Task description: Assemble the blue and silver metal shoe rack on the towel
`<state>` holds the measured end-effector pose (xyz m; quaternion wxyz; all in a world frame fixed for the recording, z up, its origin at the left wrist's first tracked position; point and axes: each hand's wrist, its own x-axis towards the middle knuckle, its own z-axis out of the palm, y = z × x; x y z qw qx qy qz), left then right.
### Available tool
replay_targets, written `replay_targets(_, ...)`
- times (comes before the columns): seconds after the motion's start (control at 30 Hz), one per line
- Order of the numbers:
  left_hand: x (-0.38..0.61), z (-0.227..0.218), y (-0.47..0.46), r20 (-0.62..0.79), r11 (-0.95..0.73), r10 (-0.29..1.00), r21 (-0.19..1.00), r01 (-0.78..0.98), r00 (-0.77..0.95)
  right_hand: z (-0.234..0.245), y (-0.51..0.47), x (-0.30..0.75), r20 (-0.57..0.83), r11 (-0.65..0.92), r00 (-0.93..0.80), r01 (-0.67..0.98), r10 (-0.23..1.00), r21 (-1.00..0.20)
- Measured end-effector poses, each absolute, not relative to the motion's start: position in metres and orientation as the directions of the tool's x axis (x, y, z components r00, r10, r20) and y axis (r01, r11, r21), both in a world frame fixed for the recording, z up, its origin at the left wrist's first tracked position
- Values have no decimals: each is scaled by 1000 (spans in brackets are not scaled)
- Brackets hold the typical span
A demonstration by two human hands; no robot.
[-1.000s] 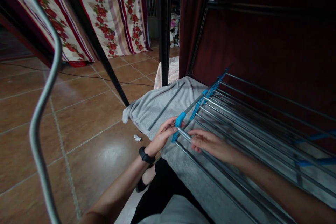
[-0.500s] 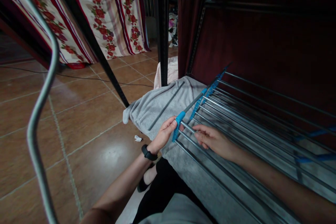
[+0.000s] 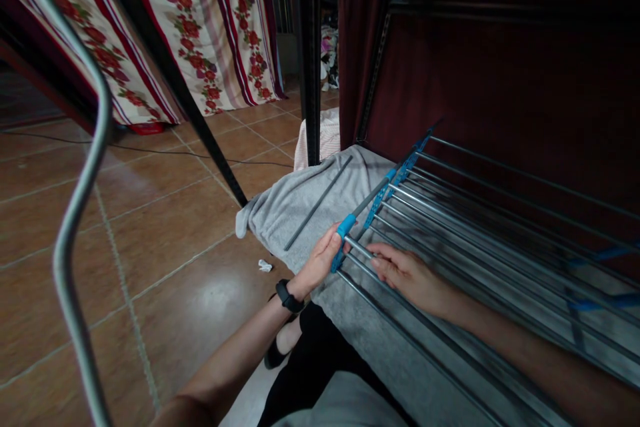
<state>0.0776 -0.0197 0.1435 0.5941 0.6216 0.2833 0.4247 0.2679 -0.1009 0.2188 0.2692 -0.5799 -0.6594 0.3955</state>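
A metal drying rack (image 3: pixel 480 240) of several parallel silver rods lies flat on a grey towel (image 3: pixel 300 200). Blue plastic brackets (image 3: pixel 345 233) join the rod ends on its left side. My left hand (image 3: pixel 320 260), with a black band on the wrist, grips the nearest blue bracket. My right hand (image 3: pixel 407 273) is closed round a silver rod (image 3: pixel 359 248) just right of that bracket. One loose dark rod (image 3: pixel 317 203) rests on the towel farther back.
A curved grey metal tube (image 3: pixel 80 200) rises at the left foreground. Brown floor tiles (image 3: pixel 165 233) carry a small white scrap (image 3: pixel 264 265) and a black cable. Black frame posts (image 3: pixel 310 53), flowered cloth (image 3: pixel 210 20) and a dark red curtain (image 3: pixel 500 80) stand behind.
Both hands have shifted slightly right and down along the rack's near corner, keeping their hold on the blue bracket and the rod. The view has moved a little.
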Motion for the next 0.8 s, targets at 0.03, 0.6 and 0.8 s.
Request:
replay_targets(0.03, 78, 145, -20, 193, -145, 859, 980, -137, 474, 219, -101, 268, -100, 21, -181, 566, 978, -824)
replay_targets(0.6, 78, 133, -18, 180, -121, 862, 981, -152, 473, 218, -99, 270, -124, 8, -210, 537, 970, -843)
replay_targets(0.8, 78, 129, -15, 181, -76, 846, 972, -224, 501, 211, -92, 274, -218, -150, -226, 285, 949, -947)
